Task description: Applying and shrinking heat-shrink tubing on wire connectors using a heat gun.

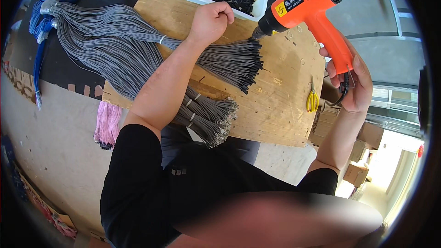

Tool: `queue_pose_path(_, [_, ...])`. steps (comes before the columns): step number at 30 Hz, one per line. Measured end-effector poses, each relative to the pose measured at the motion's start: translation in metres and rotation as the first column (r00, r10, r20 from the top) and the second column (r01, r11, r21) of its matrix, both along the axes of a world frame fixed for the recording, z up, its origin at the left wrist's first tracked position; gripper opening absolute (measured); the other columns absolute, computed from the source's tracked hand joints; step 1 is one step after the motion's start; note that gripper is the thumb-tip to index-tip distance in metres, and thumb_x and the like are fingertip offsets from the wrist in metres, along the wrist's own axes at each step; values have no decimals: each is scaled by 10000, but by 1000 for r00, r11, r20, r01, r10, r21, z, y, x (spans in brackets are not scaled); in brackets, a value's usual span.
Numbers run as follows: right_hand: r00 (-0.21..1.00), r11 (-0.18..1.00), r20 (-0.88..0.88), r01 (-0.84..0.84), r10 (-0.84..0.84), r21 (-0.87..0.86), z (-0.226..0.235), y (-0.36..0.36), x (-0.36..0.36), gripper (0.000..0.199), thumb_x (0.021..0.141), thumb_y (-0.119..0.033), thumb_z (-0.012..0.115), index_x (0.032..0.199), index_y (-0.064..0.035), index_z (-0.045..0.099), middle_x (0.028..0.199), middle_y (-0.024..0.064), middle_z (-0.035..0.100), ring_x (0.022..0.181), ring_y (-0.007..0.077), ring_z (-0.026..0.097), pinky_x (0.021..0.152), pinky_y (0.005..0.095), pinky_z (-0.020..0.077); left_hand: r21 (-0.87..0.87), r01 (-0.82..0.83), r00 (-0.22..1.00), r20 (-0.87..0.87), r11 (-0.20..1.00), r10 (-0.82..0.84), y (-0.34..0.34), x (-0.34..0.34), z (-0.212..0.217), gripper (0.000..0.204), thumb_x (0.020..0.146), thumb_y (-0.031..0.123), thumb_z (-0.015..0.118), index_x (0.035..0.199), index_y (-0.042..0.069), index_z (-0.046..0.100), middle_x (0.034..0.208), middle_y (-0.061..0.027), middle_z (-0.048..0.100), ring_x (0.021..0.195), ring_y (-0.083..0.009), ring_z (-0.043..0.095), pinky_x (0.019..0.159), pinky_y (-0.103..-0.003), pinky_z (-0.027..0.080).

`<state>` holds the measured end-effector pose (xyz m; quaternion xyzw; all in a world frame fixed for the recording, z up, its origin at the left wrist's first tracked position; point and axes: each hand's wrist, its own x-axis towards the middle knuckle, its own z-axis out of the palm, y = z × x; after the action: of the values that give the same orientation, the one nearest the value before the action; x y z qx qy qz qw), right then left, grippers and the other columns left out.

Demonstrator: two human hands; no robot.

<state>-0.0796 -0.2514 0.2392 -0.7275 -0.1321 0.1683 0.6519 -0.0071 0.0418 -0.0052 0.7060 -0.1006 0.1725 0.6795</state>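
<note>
The left hand (212,20) fists grey wires (229,62); the right hand (351,80) grips an orange heat gun (308,9) at 1 o'clock. Black-sleeved ends look shrunk; bare bundles (209,117) wait.

A single head-worn fisheye view looks steeply down from above the person's chest onto a bare plywood work board (275,105), close enough that both forearms rise from the lower edge. Straight edges bend near the dark circular rim; a blurred patch fills the bottom centre.
</note>
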Motion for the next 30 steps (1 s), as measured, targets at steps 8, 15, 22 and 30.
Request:
queue_pose_path(8, [1000, 1000, 7, 1, -1, -15, -3, 9, -2, 794, 1005, -430, 563, 1513, 129, 318, 1209, 287, 641, 753, 128, 630, 556, 201, 499, 194, 0, 999, -37, 981, 7, 0, 0, -2, 190, 882, 35, 579, 914, 87, 758, 832, -92, 747, 732, -239, 710, 691, -333, 553])
queue_pose_path(15, [999, 998, 31, 41, -40, -41, 7, 8, -14, 769, 1021, -419, 541, 1515, 125, 316, 1213, 288, 640, 757, 124, 633, 561, 194, 498, 196, 6, 1000, -8, 981, -4, -4, 2, -2, 172, 881, 56, 593, 912, 87, 759, 846, -96, 750, 757, -263, 712, 702, -342, 556])
queue_pose_path(22, [998, 997, 39, 59, -57, -51, 6, 5, -26, 736, 1038, -404, 511, 1516, 122, 319, 1215, 291, 640, 759, 120, 630, 583, 194, 501, 206, 50, 997, -63, 977, -38, -3, 1, 1, 152, 916, 41, 609, 966, 69, 749, 849, -34, 743, 707, -110, 635, 692, -274, 527])
queue_pose_path(30, [995, 995, 52, 85, -82, -48, 10, 1, -39, 731, 1041, -404, 507, 1515, 121, 322, 1212, 295, 638, 767, 123, 634, 583, 197, 506, 198, 20, 999, -41, 980, -12, -6, 1, 2, 118, 932, 126, 661, 977, 55, 743, 762, -28, 682, 681, -114, 598, 681, -284, 508])
